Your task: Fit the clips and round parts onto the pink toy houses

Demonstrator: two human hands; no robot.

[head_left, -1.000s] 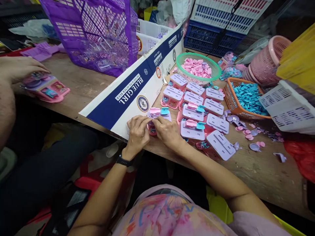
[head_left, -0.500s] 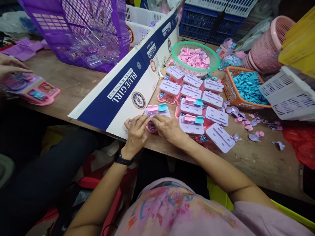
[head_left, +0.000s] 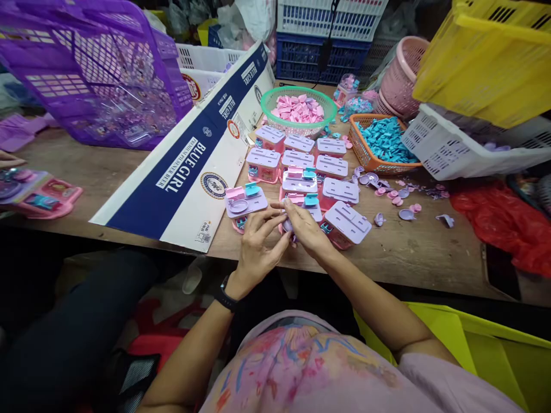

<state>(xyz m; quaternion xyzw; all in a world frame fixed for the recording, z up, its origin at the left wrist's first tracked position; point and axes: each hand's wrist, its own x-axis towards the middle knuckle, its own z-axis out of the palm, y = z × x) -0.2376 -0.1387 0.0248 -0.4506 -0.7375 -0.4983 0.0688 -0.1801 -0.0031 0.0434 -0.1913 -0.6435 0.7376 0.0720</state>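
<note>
My left hand [head_left: 261, 238] is at the table's front with its fingers apart, the tips close to my right hand. My right hand [head_left: 305, 228] is curled round a small lilac plastic piece [head_left: 287, 225], mostly hidden by the fingers. Behind my hands is a toy stand with a lilac top [head_left: 315, 213], bearing a pink and a turquoise part and partly covered by the right hand. Left of it sits another toy stand [head_left: 253, 203], whose top carries pink and turquoise parts and an oval lilac dish [head_left: 238, 206]. Several similar lilac-topped stands [head_left: 340, 190] are grouped behind.
A cardboard divider [head_left: 185, 166] slants along the left. Beyond it are a purple basket [head_left: 167, 86] and a co-worker's hand [head_left: 9, 160] at another toy. Behind are a green-rimmed basket [head_left: 331, 109] of pink parts and an orange basket [head_left: 365, 158] of turquoise pieces. Loose bits [head_left: 406, 214] lie right.
Both hands have moved right from the left-hand toy stand to the one beside it. That left stand now shows an oval lilac dish. The view has turned right.
</note>
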